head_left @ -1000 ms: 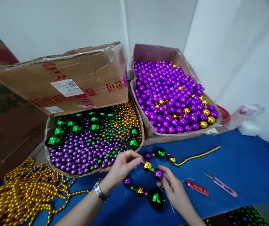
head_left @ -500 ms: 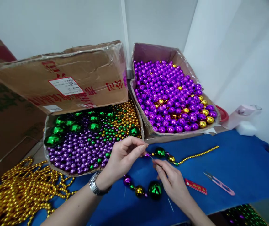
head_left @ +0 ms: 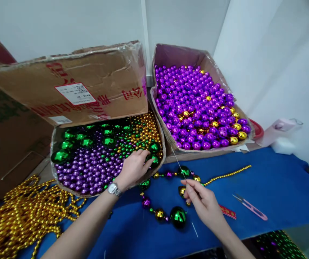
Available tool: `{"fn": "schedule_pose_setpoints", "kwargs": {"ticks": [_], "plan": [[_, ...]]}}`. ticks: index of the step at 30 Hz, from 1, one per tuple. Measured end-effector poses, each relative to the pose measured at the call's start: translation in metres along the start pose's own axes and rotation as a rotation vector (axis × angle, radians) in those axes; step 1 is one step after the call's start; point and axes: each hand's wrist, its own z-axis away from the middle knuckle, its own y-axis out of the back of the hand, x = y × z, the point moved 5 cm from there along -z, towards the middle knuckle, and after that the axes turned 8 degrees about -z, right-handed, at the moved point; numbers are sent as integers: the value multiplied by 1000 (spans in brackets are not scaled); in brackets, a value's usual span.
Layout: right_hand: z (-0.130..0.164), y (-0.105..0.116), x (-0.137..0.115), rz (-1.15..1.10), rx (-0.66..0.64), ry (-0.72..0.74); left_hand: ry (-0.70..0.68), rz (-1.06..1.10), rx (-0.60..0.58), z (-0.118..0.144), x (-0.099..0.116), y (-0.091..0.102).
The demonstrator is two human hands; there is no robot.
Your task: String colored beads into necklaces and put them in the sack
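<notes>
My left hand (head_left: 136, 167), with a silver watch (head_left: 114, 189) at the wrist, reaches into the right side of the bead box (head_left: 163, 158). Its thumb and fingers are apart beside a large green bead (head_left: 156, 161); the fingertips are partly hidden. My right hand (head_left: 201, 201) pinches a long thin needle (head_left: 177, 162) that points up and left. Just beside those fingers is a gold bead (head_left: 182, 191). Below lies a loop of strung green, gold and purple beads on the blue cloth, with a large green bead (head_left: 178, 217) at its near end.
A second carton (head_left: 168, 138) holds purple and gold beads. Gold bead strands (head_left: 16, 219) heap at left. Pink thread snips (head_left: 251, 208), a red packet (head_left: 228, 212) and a gold bead chain (head_left: 228, 175) lie on the blue cloth (head_left: 273, 180). A cardboard flap (head_left: 111, 79) stands behind the bead box.
My left hand has left the needle beside my right hand and moved up and left into the bead box. My right hand has shifted slightly right, still pinching the needle.
</notes>
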Motion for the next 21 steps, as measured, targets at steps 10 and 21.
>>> {"fn": "schedule_pose_setpoints", "kwargs": {"ticks": [10,21], "plan": [[-3,6,-27,-38,23,41,-55,-6,87,3,21,-4],[-10,32,-39,-422,234,66,-231,589,-432,67,112,-98]]}}
